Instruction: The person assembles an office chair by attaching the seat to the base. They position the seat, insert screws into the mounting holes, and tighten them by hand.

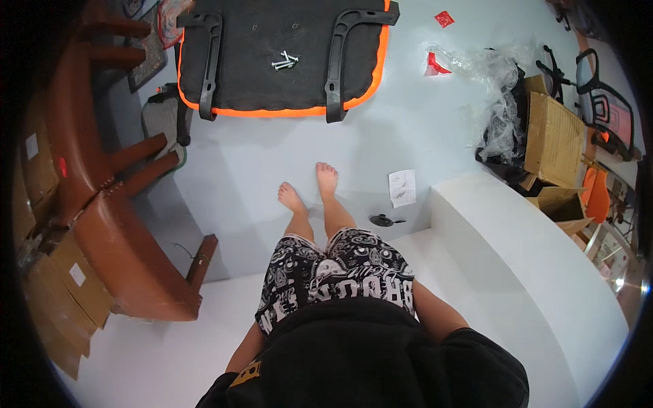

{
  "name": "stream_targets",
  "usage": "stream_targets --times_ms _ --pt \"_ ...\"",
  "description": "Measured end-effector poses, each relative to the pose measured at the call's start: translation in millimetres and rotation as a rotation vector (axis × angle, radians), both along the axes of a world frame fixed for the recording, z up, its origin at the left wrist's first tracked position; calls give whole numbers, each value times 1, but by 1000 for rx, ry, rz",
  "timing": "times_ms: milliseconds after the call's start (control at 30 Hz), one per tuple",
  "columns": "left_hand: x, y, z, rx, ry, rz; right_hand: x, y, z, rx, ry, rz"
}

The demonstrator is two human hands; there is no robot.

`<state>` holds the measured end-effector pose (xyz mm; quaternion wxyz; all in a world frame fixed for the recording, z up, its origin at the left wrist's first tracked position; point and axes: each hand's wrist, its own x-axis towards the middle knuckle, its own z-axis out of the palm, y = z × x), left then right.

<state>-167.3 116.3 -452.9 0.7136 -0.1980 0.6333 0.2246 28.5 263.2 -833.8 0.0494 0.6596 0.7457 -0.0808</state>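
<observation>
Both of my hands are out of sight; only my bare forearms show at either side of my patterned shorts, running down beside my body. In front of my feet lies a chair seat with its black underside up and an orange rim. A black armrest is on its left side and another armrest on its right. Several silver screws rest in a loose pile on the underside. To the right of my feet is a printed paper sheet, with a small black part just below it.
A brown sofa-like piece with wooden legs and flattened cardboard stand at left. Crumpled clear plastic wrap, a cardboard box and a mesh chair back crowd the right. A white curved ledge runs beside me.
</observation>
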Motion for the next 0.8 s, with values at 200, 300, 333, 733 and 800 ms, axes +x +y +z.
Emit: stream_targets --times_ms 200,300,333,733,800 --pt "0 23 22 113 58 -140 4 -1 39 -39 95 7" --pt "-6 30 38 191 83 -232 26 7 86 -116 148 5" --pt "-17 25 53 201 118 -271 30 5 105 -181 206 -2" --pt "-44 -20 152 267 353 -399 215 -49 310 -822 471 -254" --pt "-50 -16 157 290 359 -388 230 -42 330 -830 476 -323"
